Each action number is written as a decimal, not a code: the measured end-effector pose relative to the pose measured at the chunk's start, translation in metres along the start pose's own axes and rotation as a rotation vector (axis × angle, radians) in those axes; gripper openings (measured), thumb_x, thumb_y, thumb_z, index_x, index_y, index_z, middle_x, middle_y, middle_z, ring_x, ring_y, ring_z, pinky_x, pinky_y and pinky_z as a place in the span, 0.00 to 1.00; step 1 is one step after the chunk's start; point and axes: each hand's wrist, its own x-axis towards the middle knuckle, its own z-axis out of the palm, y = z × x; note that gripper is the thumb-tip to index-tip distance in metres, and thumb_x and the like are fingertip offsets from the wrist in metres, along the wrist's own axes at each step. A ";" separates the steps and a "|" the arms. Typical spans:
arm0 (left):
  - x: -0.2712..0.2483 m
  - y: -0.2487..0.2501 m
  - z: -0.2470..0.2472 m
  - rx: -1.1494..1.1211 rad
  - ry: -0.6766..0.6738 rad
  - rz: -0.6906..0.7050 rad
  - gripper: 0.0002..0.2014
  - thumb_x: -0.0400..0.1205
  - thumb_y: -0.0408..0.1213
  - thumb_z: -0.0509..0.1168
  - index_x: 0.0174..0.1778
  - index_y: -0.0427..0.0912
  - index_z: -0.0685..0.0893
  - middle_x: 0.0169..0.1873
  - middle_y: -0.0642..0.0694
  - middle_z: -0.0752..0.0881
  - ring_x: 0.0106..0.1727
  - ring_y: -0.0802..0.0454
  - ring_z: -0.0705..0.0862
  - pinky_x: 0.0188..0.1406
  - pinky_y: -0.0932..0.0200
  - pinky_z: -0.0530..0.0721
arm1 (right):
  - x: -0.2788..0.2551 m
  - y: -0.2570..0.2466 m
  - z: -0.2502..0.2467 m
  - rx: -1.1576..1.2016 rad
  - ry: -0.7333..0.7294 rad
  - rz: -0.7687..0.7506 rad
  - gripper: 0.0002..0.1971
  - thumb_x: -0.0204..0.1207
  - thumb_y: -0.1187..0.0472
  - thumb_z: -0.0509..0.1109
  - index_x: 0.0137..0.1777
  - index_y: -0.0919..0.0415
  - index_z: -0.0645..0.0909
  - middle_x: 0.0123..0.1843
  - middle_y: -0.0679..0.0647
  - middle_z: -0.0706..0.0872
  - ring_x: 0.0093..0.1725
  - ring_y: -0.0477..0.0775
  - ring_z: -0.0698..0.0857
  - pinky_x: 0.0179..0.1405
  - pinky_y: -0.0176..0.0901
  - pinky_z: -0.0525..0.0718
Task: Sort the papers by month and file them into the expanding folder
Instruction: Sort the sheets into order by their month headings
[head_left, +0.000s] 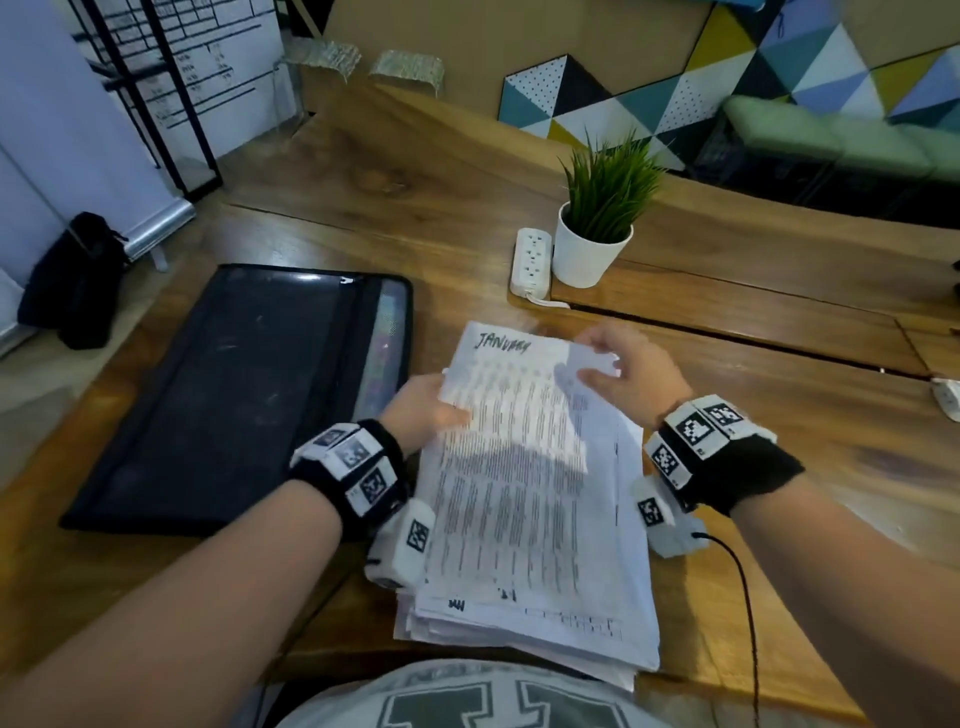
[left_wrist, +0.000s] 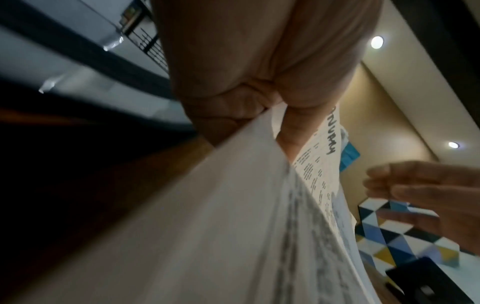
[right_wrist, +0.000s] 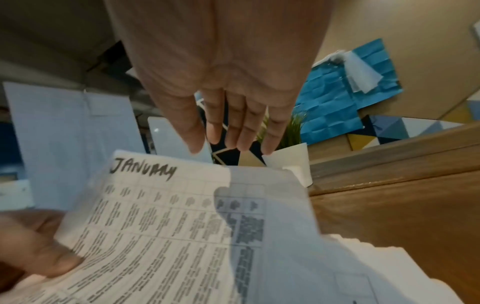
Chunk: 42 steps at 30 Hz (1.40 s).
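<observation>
A stack of printed papers (head_left: 545, 613) lies on the wooden table (head_left: 779, 426) in front of me. Its top sheet (head_left: 514, 415), headed JANUARY in marker, is raised at its far end. My left hand (head_left: 431, 410) pinches that sheet's left edge, thumb on top. My right hand (head_left: 618, 371) hovers over the sheet's far right corner with straight fingers; the right wrist view shows the fingers (right_wrist: 233, 127) clear of the sheet (right_wrist: 166, 222). To the left of the papers lies the black expanding folder (head_left: 223, 395), flat, with its coloured pockets showing along its right side.
A white pot with a green plant (head_left: 592, 254) and a white power strip (head_left: 531, 260) stand beyond the papers. A black bag (head_left: 72, 280) sits on the floor at the far left. A small white object (head_left: 948, 397) lies at the table's right edge.
</observation>
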 end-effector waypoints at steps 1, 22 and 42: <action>0.001 -0.003 0.007 0.002 -0.028 0.002 0.32 0.61 0.36 0.78 0.62 0.32 0.83 0.54 0.37 0.86 0.54 0.42 0.85 0.62 0.46 0.82 | 0.002 0.000 0.005 -0.040 -0.064 -0.025 0.21 0.75 0.59 0.69 0.68 0.53 0.73 0.66 0.49 0.77 0.64 0.48 0.76 0.67 0.47 0.75; 0.030 -0.035 0.005 0.267 0.206 0.072 0.06 0.80 0.28 0.61 0.51 0.38 0.79 0.44 0.41 0.82 0.47 0.45 0.80 0.53 0.52 0.76 | 0.031 -0.005 0.066 -0.239 -0.521 -0.128 0.23 0.72 0.53 0.72 0.68 0.55 0.78 0.78 0.54 0.64 0.76 0.54 0.64 0.75 0.48 0.61; 0.053 -0.028 0.010 0.419 0.172 0.145 0.07 0.79 0.29 0.66 0.48 0.31 0.88 0.44 0.40 0.88 0.48 0.45 0.84 0.55 0.52 0.80 | -0.020 0.004 0.064 0.012 -0.160 -0.250 0.07 0.71 0.67 0.72 0.48 0.59 0.85 0.69 0.57 0.73 0.53 0.47 0.81 0.63 0.41 0.76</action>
